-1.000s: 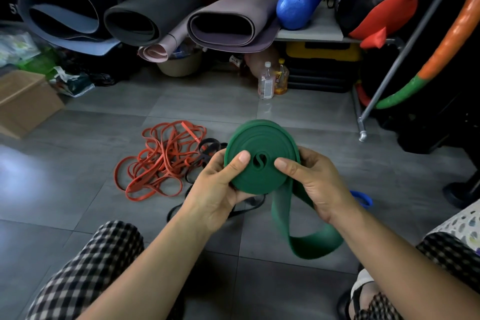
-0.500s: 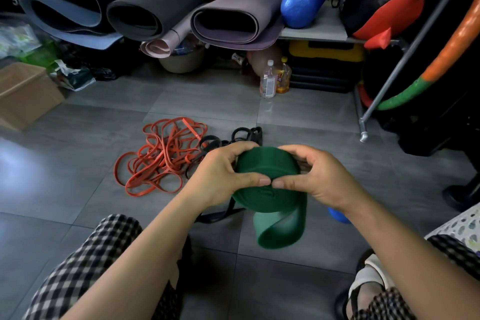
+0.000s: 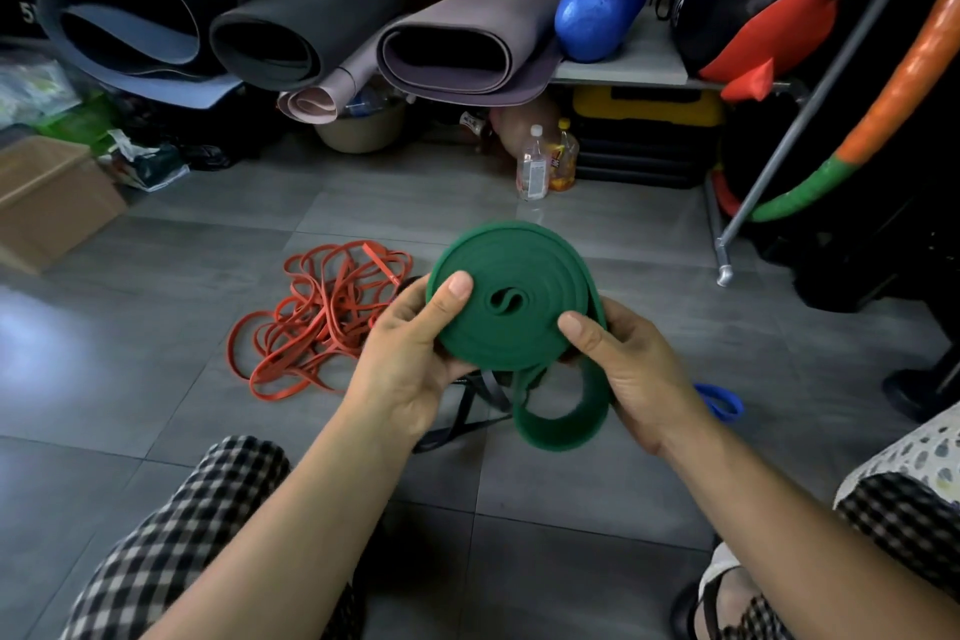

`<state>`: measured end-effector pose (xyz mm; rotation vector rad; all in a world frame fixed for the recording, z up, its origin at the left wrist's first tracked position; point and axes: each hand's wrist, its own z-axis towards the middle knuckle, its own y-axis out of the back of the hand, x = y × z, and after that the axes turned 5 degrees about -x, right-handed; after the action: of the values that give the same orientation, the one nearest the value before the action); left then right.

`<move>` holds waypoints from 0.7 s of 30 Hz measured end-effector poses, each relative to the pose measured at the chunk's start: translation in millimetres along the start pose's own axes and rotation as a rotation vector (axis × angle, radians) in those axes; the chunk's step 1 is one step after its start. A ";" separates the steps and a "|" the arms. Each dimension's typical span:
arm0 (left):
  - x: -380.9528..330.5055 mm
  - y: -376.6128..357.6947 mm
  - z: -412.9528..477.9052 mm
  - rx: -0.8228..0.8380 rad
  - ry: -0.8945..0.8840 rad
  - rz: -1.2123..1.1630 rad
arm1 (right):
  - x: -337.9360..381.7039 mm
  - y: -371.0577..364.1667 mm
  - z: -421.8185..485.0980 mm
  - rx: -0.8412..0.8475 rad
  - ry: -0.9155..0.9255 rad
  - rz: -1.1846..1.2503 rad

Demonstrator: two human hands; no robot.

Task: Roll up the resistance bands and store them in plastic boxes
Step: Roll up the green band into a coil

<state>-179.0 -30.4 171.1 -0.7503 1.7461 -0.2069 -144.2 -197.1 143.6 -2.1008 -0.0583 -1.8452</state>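
Novice: Grip check, please. Where is the wide dark-green rubber resistance band (image 3: 514,327)?

Coach: It is wound into a flat disc and held in the air above the grey tiled floor (image 3: 156,379). Your left hand (image 3: 410,359) grips the rim at nine o'clock and your right hand (image 3: 634,369) at four. Each thumb lies flat on the face, with the fingers curled behind, out of sight.

Novice: And the loose part?

Coach: A short green loop (image 3: 561,424) hangs from the disc at six o'clock. I judge that to be the last stretch to wind on. Turn the disc with your thumbs and feed the loop flat onto the rim, edges flush. Pinch hard, because rubber this springy likely unwinds once the pressure slackens.

Novice: Then the box?

Coach: No plastic box shows, so find one before letting go. The tangle of thin orange rubber bands (image 3: 322,322) at nine o'clock of the disc lies unrolled on the floor. So do the black straps (image 3: 470,413) beneath the disc and the blue band (image 3: 719,400) at four o'clock.
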 end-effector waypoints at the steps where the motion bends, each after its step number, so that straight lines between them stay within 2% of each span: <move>1: 4.3 -0.1 -0.9 -0.025 0.038 -0.034 | -2.3 -2.7 -0.5 -0.022 -0.014 0.045; 5: 15.2 3.5 -2.9 -0.052 0.173 -0.098 | -4.5 -2.5 2.0 -0.035 -0.020 0.022; 8: 7.4 9.9 -1.0 0.002 0.211 0.080 | 1.1 5.3 3.9 -0.009 -0.037 -0.049; 10: -2.0 14.6 1.3 0.032 0.141 0.307 | 7.2 13.7 5.9 0.040 -0.046 -0.114; 13: -10.9 16.7 2.5 0.141 -0.016 0.505 | 13.3 21.3 5.0 0.148 -0.077 -0.282; 16: -4.1 14.2 2.3 0.244 -0.058 0.694 | 8.8 18.2 2.6 0.251 -0.112 -0.400; 18: 5.9 11.5 2.0 0.266 -0.060 0.700 | 8.0 16.0 1.4 0.262 -0.113 -0.414; 21: 14.0 6.2 1.2 0.202 -0.117 0.579 | 10.6 14.5 1.4 0.206 -0.093 -0.348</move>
<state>-182.1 -33.5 156.4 -0.0917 1.7256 0.0562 -137.5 -212.4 150.5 -2.1293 -0.6453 -1.8285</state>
